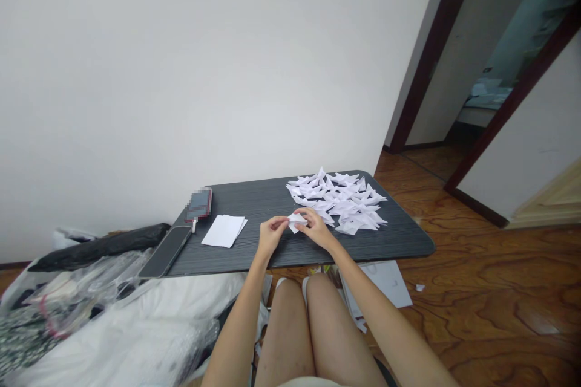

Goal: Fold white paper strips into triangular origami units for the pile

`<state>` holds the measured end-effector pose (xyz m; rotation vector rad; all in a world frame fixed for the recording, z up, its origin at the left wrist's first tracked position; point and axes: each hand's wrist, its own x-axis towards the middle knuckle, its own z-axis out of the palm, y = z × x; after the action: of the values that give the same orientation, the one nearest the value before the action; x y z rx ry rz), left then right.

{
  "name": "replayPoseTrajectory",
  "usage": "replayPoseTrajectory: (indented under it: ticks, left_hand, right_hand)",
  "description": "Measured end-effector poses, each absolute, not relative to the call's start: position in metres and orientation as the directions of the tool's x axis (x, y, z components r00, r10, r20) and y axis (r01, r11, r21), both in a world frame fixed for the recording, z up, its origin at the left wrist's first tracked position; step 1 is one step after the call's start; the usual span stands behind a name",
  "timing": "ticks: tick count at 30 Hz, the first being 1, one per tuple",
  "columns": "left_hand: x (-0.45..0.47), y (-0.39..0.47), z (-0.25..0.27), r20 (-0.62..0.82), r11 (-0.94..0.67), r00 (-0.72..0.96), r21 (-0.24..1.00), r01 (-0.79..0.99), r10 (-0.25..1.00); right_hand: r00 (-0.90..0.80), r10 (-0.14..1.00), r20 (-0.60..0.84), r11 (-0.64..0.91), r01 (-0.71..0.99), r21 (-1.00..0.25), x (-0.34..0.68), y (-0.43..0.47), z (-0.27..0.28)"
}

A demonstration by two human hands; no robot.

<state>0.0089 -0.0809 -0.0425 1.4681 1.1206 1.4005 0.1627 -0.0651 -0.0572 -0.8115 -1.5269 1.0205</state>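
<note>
Between my two hands is a small folded piece of white paper, held just above the front half of the dark table. My left hand pinches its left edge between thumb and fingertips. On the other side, my right hand grips it with thumb below and fingers above. Behind and to the right of my right hand lies a pile of folded white paper boats. A short stack of flat white paper sheets rests to the left of my left hand.
A dark, phone-like slab lies along the table's left edge, with a blurred device behind it. Plastic-wrapped bundles crowd the floor at left. A white wall stands behind the table; a doorway opens at right.
</note>
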Motion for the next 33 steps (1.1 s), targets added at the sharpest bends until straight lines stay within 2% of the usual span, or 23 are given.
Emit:
replayPoseTrajectory:
  ticks: [3, 8, 14, 22, 33]
  left_hand:
    - [0.01, -0.082, -0.042, 0.299, -0.294, -0.027, 0.948, 0.12, 0.954]
    - [0.011, -0.085, -0.047, 0.321, -0.31, -0.051, 0.937, 0.16, 0.946]
    - [0.012, -0.086, -0.053, 0.412, -0.397, -0.019, 0.888, 0.232, 0.911]
    - [0.014, -0.086, -0.056, 0.297, -0.301, 0.051, 0.949, 0.091, 0.954]
    - [0.017, -0.086, -0.048, 0.181, -0.174, 0.104, 0.982, -0.068, 0.978]
  right_hand:
    - [-0.172, 0.899, 0.404, 0.413, 0.02, -0.911, 0.162, -0.062, -0.062]
    - [-0.209, 0.914, 0.347, 0.345, -0.046, -0.937, 0.162, -0.061, -0.061]
    - [-0.13, 0.938, 0.321, 0.314, -0.074, -0.947, 0.162, -0.063, -0.06]
    - [-0.054, 0.964, 0.262, 0.256, -0.093, -0.962, 0.162, -0.06, -0.065]
    - [-0.051, 0.954, 0.297, 0.29, -0.108, -0.951, 0.159, -0.062, -0.061]
